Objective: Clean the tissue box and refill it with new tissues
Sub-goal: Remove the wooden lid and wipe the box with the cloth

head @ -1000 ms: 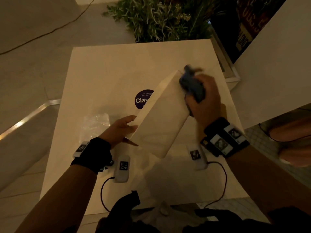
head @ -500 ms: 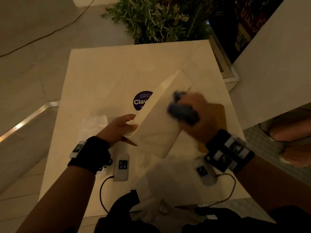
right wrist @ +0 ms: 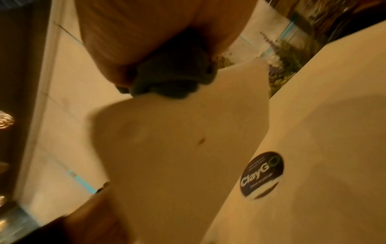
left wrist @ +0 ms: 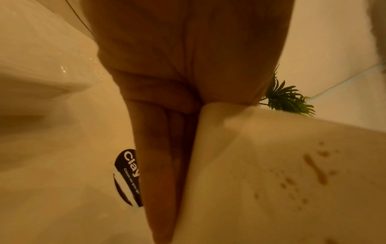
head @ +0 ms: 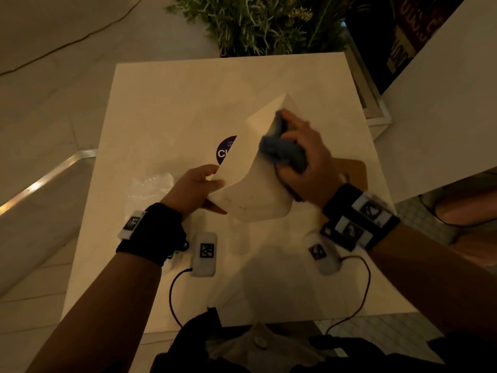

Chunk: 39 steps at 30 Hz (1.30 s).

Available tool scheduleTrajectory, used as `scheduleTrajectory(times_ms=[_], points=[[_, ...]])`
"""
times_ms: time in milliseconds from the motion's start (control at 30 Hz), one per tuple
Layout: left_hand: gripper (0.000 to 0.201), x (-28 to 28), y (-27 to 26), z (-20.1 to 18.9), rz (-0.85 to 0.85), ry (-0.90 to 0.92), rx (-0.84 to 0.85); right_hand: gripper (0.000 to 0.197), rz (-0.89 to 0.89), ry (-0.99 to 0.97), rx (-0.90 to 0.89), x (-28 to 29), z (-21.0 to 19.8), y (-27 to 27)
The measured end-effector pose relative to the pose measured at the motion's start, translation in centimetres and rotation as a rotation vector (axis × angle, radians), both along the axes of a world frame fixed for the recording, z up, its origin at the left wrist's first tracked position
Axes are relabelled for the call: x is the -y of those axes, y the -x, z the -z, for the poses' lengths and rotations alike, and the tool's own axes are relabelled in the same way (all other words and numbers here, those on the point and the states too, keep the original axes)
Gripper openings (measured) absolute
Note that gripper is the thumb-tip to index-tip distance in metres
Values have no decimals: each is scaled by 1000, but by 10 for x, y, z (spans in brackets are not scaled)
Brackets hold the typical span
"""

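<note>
The white tissue box [head: 250, 181] is tilted up over the white table [head: 166, 109], its near corner held by my left hand [head: 199, 189], thumb on one face and fingers on the other. Small brown stains [left wrist: 315, 171] dot its near face. My right hand [head: 304, 154] grips a bunched blue-grey cloth [head: 279, 149] and presses it against the box's upper right face. In the right wrist view the cloth [right wrist: 173, 77] sits between palm and box [right wrist: 188, 148]. The left wrist view shows my fingers [left wrist: 158, 165] lying flat along the box edge [left wrist: 271, 181].
A round dark sticker [head: 226, 152] on the table is half hidden by the box. A crumpled clear plastic wrap [head: 150, 187] lies left of my left hand. A brown board [head: 352, 170] lies at the table's right. A leafy plant [head: 269, 22] stands beyond the far edge.
My right hand with the cloth swept down the box face toward me, then back up toward the top corner. My left hand shifted its hold slightly on the near corner.
</note>
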<state>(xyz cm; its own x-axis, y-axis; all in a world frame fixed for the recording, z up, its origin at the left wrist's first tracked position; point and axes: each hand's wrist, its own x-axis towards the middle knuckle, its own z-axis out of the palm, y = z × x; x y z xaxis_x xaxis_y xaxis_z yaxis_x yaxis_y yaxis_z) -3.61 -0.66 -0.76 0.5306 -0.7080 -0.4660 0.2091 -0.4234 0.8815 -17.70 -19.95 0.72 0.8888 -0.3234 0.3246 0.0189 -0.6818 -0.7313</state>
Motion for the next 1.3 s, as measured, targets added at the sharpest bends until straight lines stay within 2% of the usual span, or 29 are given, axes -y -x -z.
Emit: scheduleTrajectory(times_ms=[100, 167, 300, 367, 467, 667, 733, 800, 900, 967, 1067, 1133, 1300], points=[[25, 7, 0, -7, -15, -9, 7, 51, 176, -171, -79, 26, 1, -18], [24, 13, -1, -11, -59, -23, 13, 56, 185, -267, -108, 29, -2, -24], [18, 24, -3, -15, -188, -59, 10, 33, 96, -276, 8, 7, -13, -21], [11, 27, -2, -14, -235, -73, 2, 28, 56, -192, 84, -11, -11, -14], [7, 29, 3, -12, -246, -94, 0, 32, 59, 20, 125, -28, -8, -7], [18, 37, 23, -12, -268, -68, -123, 33, 300, 194, 228, -21, -9, -23], [17, 40, 26, -14, -202, -84, -93, 27, 247, 307, 295, -41, 1, -23], [19, 40, 26, -19, -130, -52, -71, 23, 117, 444, 317, -60, 21, -16], [26, 40, 20, -24, -141, -99, -20, 23, -13, 611, 327, -63, 48, 5], [22, 38, 19, -26, -125, -126, -11, 21, 51, 579, 355, -50, 49, 12], [17, 37, 19, -27, -115, -144, 22, 22, 298, 437, 333, -30, 30, 12], [16, 39, 21, -28, -121, -130, 32, 23, 375, 398, 340, -33, 21, 5], [24, 40, 20, -30, -98, -68, 6, 20, 135, 602, 375, -73, 44, 0]])
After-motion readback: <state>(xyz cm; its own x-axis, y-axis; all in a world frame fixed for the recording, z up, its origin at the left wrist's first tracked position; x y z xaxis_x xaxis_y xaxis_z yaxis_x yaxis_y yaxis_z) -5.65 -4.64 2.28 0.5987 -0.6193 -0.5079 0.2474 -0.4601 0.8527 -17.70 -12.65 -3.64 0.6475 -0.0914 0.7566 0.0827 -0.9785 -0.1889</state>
